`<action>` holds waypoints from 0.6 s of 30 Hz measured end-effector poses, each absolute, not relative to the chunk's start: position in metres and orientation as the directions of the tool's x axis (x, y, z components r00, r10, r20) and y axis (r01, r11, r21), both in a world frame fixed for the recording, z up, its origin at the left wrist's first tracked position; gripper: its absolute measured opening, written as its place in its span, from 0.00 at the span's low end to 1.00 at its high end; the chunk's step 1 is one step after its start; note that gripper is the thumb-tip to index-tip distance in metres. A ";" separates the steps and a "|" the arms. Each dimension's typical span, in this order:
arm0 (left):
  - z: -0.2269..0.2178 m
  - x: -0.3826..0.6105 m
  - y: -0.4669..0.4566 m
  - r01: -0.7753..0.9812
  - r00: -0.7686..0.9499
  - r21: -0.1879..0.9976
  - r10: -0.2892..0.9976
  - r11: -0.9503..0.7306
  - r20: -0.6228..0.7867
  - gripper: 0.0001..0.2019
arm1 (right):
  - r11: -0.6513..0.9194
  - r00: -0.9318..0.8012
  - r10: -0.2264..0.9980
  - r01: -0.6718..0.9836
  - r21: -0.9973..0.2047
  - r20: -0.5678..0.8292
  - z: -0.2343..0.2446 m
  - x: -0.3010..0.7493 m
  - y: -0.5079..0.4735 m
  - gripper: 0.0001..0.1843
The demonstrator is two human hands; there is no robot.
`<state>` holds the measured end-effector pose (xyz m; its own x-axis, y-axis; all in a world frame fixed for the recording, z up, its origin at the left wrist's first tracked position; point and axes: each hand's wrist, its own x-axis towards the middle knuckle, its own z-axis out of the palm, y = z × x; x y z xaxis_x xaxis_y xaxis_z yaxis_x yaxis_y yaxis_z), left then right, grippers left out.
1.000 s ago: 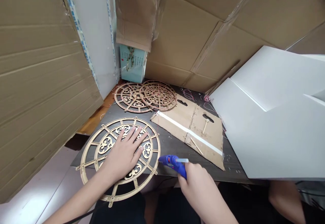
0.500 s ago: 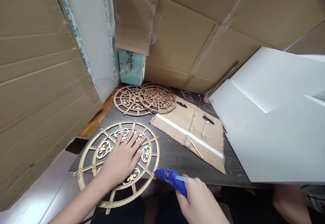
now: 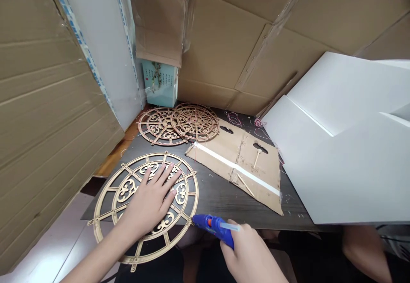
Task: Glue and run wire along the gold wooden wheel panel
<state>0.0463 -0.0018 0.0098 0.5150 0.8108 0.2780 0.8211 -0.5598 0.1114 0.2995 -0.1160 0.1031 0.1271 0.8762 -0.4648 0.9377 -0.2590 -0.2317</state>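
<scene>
My left hand lies flat, fingers spread, on a laser-cut wooden openwork wheel, hiding its middle. My right hand grips a blue hot glue gun with a pale glue stick in its back end. The gun's nozzle is at the wheel's lower right rim; I cannot tell whether it touches. Two similar wooden wheels lie overlapping farther back on the dark tabletop.
A cardboard sheet with a white strip and two slots lies to the right, holding small wooden sticks. A teal box stands at the back. Cardboard panels and white board wall the table.
The glue gun has swung down and left, bringing its nozzle from beside the wheel to its rim. My left hand stays on the wheel. The whole scene shifts slightly as my head moves.
</scene>
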 end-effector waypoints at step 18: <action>0.009 0.049 0.001 0.846 0.477 0.116 0.836 -0.520 0.270 0.27 | -0.239 0.143 0.895 0.954 -0.183 -0.422 0.113 0.301 -0.097 0.12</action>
<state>0.0486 0.0008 0.0093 0.4774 0.8363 0.2695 0.8461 -0.5203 0.1160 0.3006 -0.0972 0.1127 0.1433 0.8951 -0.4223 0.9536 -0.2390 -0.1830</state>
